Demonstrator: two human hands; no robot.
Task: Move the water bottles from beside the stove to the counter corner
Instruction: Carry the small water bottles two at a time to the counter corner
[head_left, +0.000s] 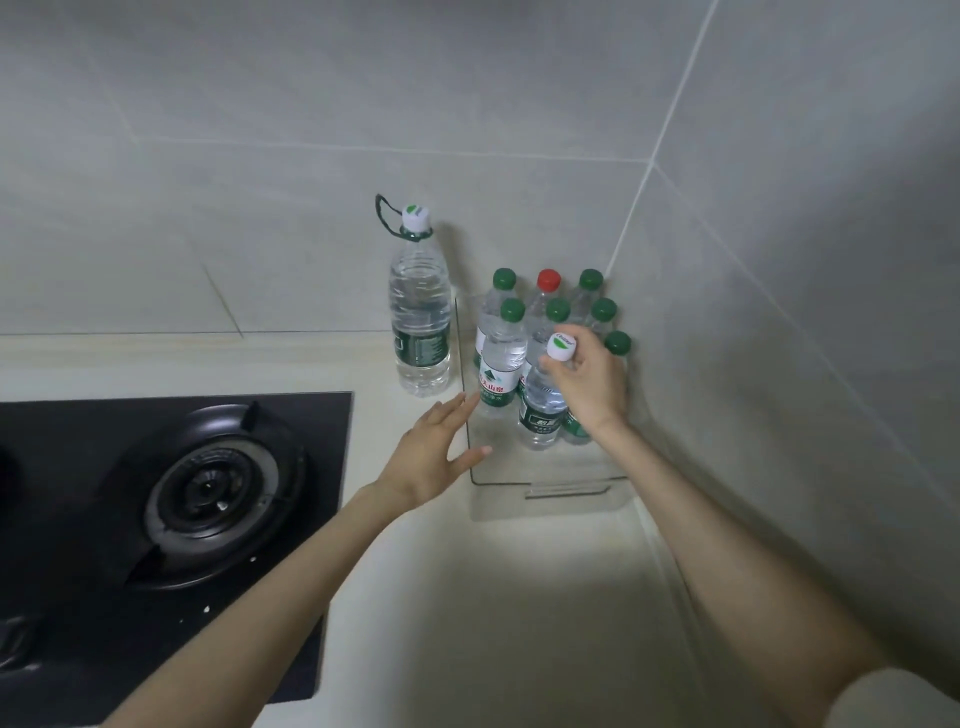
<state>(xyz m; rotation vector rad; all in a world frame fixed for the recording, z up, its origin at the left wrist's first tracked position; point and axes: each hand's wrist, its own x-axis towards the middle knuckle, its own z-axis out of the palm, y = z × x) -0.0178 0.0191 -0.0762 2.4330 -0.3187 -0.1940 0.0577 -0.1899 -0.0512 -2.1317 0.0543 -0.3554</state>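
The right hand (587, 384) curls its fingers round the neck of a small clear plastic water bottle with a white cap (543, 410), holding it upright inside the clear rectangular plastic tray (550, 499). The left hand (431, 452) is spread flat and holds nothing, just beside the tray's left wall. The black glass gas stove (171, 493) lies well left of the tray. A tall clear white-capped bottle (420, 322) stands just outside that wall, not yet moved. Small green-capped bottles (498, 364) and one red-capped bottle (549, 280) fill the tray's back. The held bottle should probably go down snug against the front row and be released only once its base sits flat, so its neighbours stay standing.
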